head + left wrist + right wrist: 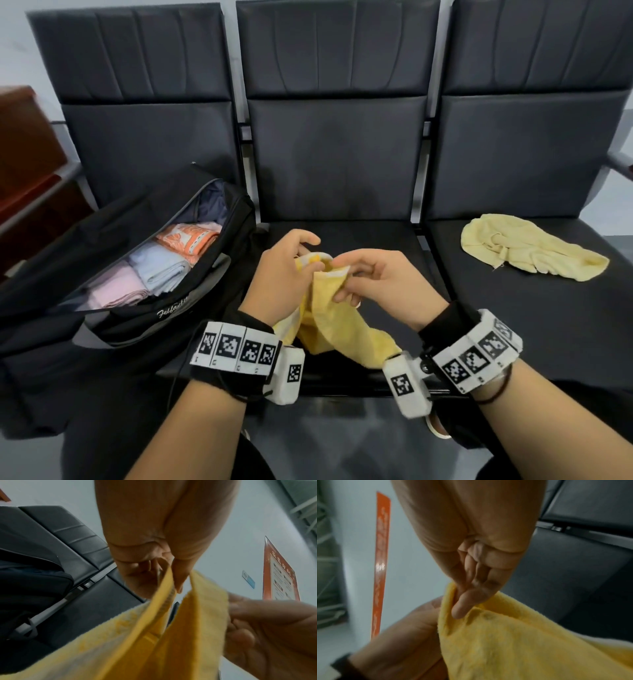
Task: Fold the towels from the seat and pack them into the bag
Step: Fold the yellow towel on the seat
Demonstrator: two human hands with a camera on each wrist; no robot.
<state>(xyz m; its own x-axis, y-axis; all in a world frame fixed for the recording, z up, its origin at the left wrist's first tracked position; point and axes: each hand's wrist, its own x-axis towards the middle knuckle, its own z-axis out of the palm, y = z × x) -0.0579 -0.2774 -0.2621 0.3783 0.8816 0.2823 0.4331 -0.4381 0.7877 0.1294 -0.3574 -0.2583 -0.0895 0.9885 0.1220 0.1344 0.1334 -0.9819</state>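
Over the middle seat both hands hold a yellow towel by its top edge, and the rest hangs down between my wrists. My left hand pinches that edge on the left; my right hand pinches it on the right, close beside the left. In the left wrist view the yellow towel runs from the left hand down and across. The right wrist view shows the right hand with thumb and fingers closed on the yellow towel. A pale yellow towel lies crumpled on the right seat.
An open black bag lies on the left seat, holding a folded orange towel, a light blue one and a pink one. Dark seat backs rise behind. A brown cabinet stands at far left.
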